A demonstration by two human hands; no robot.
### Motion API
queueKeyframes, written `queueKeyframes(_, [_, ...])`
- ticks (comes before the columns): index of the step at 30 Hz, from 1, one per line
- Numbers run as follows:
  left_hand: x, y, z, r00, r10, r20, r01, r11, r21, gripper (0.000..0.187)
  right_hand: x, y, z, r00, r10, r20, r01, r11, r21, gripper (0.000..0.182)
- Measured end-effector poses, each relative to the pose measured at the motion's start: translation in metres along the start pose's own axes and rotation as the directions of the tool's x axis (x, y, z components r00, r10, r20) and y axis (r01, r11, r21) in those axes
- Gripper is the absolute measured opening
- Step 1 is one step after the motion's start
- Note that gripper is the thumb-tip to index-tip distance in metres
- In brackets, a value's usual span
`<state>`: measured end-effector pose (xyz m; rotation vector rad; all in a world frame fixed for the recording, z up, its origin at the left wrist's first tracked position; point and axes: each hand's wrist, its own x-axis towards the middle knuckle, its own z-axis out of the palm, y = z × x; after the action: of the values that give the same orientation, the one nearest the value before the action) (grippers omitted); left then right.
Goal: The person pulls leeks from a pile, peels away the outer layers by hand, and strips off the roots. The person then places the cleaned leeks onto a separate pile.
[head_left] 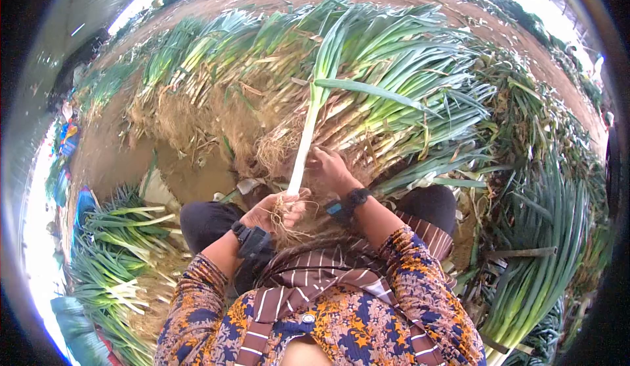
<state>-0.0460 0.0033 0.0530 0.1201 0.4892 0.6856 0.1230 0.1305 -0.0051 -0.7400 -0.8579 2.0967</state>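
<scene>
My left hand (279,210) is closed around the root end of a single leek (302,149). The leek tilts up and away from me, its white stalk above my fist and stringy roots (285,220) hanging over the fingers. One green leaf bends off to the right. Just right of the stalk is my right hand (331,170), fingers loosely bent and apart, with nothing visible in it. Whether its fingertips touch the stalk is hard to tell. Behind both hands lies a wide heap of leeks (407,90), roots toward me.
More leeks (121,261) lie at the left, with a large leek bundle (538,261) at the right. A wooden-looking stick (522,253) pokes out beside that bundle. My knees (207,225) flank the work area. Bare brown soil (197,177) shows at left centre.
</scene>
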Motion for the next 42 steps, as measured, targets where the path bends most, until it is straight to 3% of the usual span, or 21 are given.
queueKeyframes(3, [-0.001, -0.006, -0.002, 0.993, 0.013, -0.116, -0.002, 0.995, 0.100, 0.031, 0.021, 0.035, -0.015, 0.999, -0.028, 0.018, 0.028, 0.999, -0.031, 0.030])
queueKeyframes(5, [0.004, -0.008, -0.017, 0.977, 0.010, -0.213, 0.016, 0.992, 0.123, 0.026, 0.012, 0.052, -0.011, 0.995, 0.074, 0.070, -0.082, 0.988, 0.129, 0.029])
queueKeyframes(9, [0.008, -0.015, -0.013, 0.953, 0.146, -0.267, -0.065, 0.955, 0.288, 0.020, 0.020, 0.071, -0.009, 0.962, -0.195, -0.189, 0.135, 0.947, -0.290, 0.024])
queueKeyframes(10, [0.009, -0.018, -0.011, 0.932, 0.178, -0.317, -0.061, 0.936, 0.347, 0.021, -0.005, 0.043, 0.017, 0.955, -0.093, -0.282, 0.072, 0.994, -0.083, 0.024])
queueKeyframes(13, [0.011, -0.022, -0.003, 0.921, 0.187, -0.342, -0.025, 0.903, 0.429, 0.022, 0.023, 0.064, -0.015, 0.755, -0.550, -0.357, 0.119, 0.650, -0.750, 0.023])
queueKeyframes(14, [0.010, -0.024, -0.002, 0.926, 0.196, -0.324, -0.029, 0.890, 0.455, 0.021, 0.034, 0.071, -0.025, 0.726, -0.579, -0.371, 0.194, 0.690, -0.697, 0.026])
queueKeyframes(18, [0.005, -0.028, 0.018, 0.917, 0.197, -0.346, -0.011, 0.882, 0.471, 0.025, 0.020, 0.034, -0.020, 0.801, -0.472, -0.369, 0.094, 0.708, -0.700, 0.026])
queueKeyframes(21, [0.002, -0.026, 0.018, 0.895, 0.197, -0.399, 0.040, 0.857, 0.513, 0.033, -0.014, -0.015, 0.032, 0.898, -0.422, -0.122, 0.256, 0.728, -0.636, 0.026])
queueKeyframes(23, [0.000, -0.028, 0.005, 0.952, 0.091, -0.293, 0.042, 0.907, 0.419, 0.043, -0.011, 0.002, 0.050, 0.742, -0.545, 0.390, 0.643, 0.416, -0.643, 0.027])
queueKeyframes(25, [-0.008, -0.029, 0.027, 0.960, 0.047, -0.277, 0.060, 0.929, 0.365, 0.047, -0.026, 0.002, 0.070, 0.638, -0.327, 0.697, 0.770, 0.261, -0.582, 0.029])
queueKeyframes(28, [-0.018, -0.028, 0.026, 0.910, 0.137, -0.393, 0.097, 0.848, 0.521, 0.051, 0.003, -0.017, 0.054, 0.714, -0.142, 0.686, 0.693, 0.287, -0.662, 0.025])
queueKeyframes(29, [-0.025, -0.027, 0.018, 0.895, 0.141, -0.424, 0.139, 0.815, 0.563, 0.050, 0.030, -0.018, 0.040, 0.771, -0.222, 0.596, 0.627, 0.103, -0.772, 0.019])
queueKeyframes(30, [-0.034, -0.030, 0.015, 0.920, 0.086, -0.382, 0.136, 0.844, 0.518, 0.047, 0.077, -0.014, 0.015, 0.571, -0.272, 0.775, 0.588, -0.523, -0.617, 0.014])
queueKeyframes(31, [-0.037, -0.032, 0.012, 0.902, 0.091, -0.422, 0.164, 0.831, 0.531, 0.042, 0.068, -0.045, 0.015, 0.756, -0.519, 0.399, 0.537, 0.144, -0.831, 0.015])
queueKeyframes(33, [-0.048, -0.034, 0.016, 0.873, 0.203, -0.444, 0.151, 0.752, 0.641, 0.039, 0.089, -0.059, -0.007, 0.412, -0.905, 0.107, 0.403, 0.075, -0.912, 0.010])
queueKeyframes(34, [-0.055, -0.036, 0.014, 0.861, 0.267, -0.432, 0.136, 0.698, 0.703, 0.038, 0.082, -0.072, -0.002, 0.627, -0.711, -0.318, 0.579, 0.699, -0.421, 0.023])
queueKeyframes(35, [-0.062, -0.038, 0.011, 0.849, 0.327, -0.415, 0.125, 0.639, 0.759, 0.037, 0.079, -0.082, -0.003, 0.619, -0.483, -0.620, 0.265, 0.871, -0.413, 0.040])
queueKeyframes(37, [-0.073, -0.042, 0.006, 0.813, 0.425, -0.398, 0.146, 0.513, 0.846, 0.037, 0.073, -0.084, -0.018, 0.901, 0.043, -0.431, 0.042, 0.982, 0.186, 0.053])
queueKeyframes(38, [-0.080, -0.045, 0.007, 0.789, 0.465, -0.402, 0.182, 0.449, 0.875, 0.037, 0.095, -0.073, -0.031, 0.917, 0.170, -0.362, -0.031, 0.932, 0.360, 0.057])
queueKeyframes(39, [-0.085, -0.048, 0.008, 0.762, 0.506, -0.405, 0.220, 0.386, 0.896, 0.038, 0.108, -0.071, -0.042, 0.977, 0.067, -0.205, 0.015, 0.927, 0.374, 0.062])
queueKeyframes(42, [-0.104, -0.055, 0.045, 0.621, 0.685, -0.382, 0.403, 0.140, 0.904, 0.036, 0.107, -0.106, -0.014, 0.940, -0.119, -0.319, 0.197, 0.954, 0.226, 0.066])
